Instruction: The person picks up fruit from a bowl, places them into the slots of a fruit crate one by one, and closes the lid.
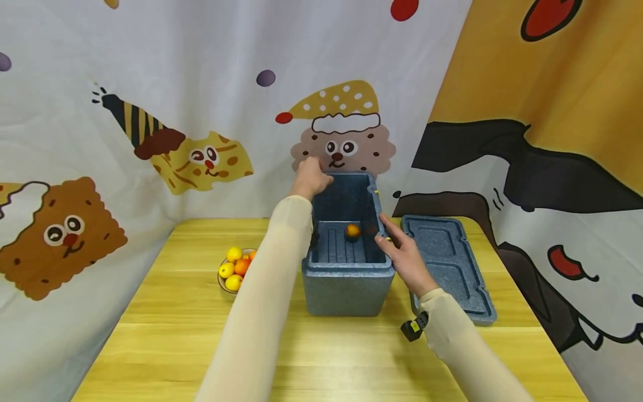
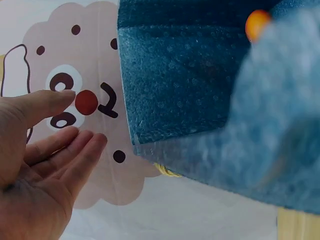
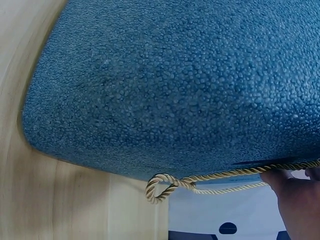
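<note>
Right fingers point(image 1: 394, 229) against blue box point(image 1: 349, 294)

Bright, even light on the table point(image 1: 166, 335); soft shadows; box point(image 2: 280, 110) (left wrist view) blurry up close

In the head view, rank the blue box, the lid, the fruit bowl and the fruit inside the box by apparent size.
1. Blue box
2. Lid
3. Fruit bowl, partly hidden by the left sleeve
4. Fruit inside the box
</note>
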`<state>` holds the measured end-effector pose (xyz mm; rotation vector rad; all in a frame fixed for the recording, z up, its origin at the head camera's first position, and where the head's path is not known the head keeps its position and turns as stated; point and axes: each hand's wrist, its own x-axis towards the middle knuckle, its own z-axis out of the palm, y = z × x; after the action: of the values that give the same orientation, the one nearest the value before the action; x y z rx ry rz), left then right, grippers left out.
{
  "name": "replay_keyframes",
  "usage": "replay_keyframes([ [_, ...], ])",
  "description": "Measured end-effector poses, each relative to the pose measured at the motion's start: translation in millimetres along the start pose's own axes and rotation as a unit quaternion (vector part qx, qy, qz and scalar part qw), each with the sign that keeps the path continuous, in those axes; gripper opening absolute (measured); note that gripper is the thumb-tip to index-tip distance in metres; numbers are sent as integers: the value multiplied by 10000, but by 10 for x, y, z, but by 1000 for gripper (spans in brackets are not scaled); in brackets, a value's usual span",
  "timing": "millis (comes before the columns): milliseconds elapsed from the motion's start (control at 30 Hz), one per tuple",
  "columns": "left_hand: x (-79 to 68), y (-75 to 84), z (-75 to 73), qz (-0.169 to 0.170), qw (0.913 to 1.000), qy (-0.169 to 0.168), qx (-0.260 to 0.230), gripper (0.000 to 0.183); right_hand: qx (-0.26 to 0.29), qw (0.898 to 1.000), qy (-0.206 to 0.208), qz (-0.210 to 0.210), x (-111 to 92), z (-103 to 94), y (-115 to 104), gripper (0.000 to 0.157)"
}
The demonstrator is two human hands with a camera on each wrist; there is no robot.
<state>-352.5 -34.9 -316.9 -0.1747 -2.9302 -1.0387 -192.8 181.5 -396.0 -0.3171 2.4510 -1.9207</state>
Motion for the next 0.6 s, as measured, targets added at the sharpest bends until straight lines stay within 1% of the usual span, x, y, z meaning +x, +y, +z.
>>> replay_keyframes([
  [167, -19, -53, 2, -43, 10000, -43, -65, 34, 66, 10000, 2, 45, -8, 0, 28, 57],
  [267, -34, -70, -25, 60, 9998, 17, -186, 32, 105, 9999, 41, 46, 2, -21, 28, 57],
  [400, -76, -82, -87, 386, 9984, 103, -401, 30, 123, 9999, 40, -30, 23, -41, 18, 57],
  [600, -216, -167, -136, 997, 9924, -160, -706, 31, 117, 9999, -15, -50, 16, -28, 42, 58],
])
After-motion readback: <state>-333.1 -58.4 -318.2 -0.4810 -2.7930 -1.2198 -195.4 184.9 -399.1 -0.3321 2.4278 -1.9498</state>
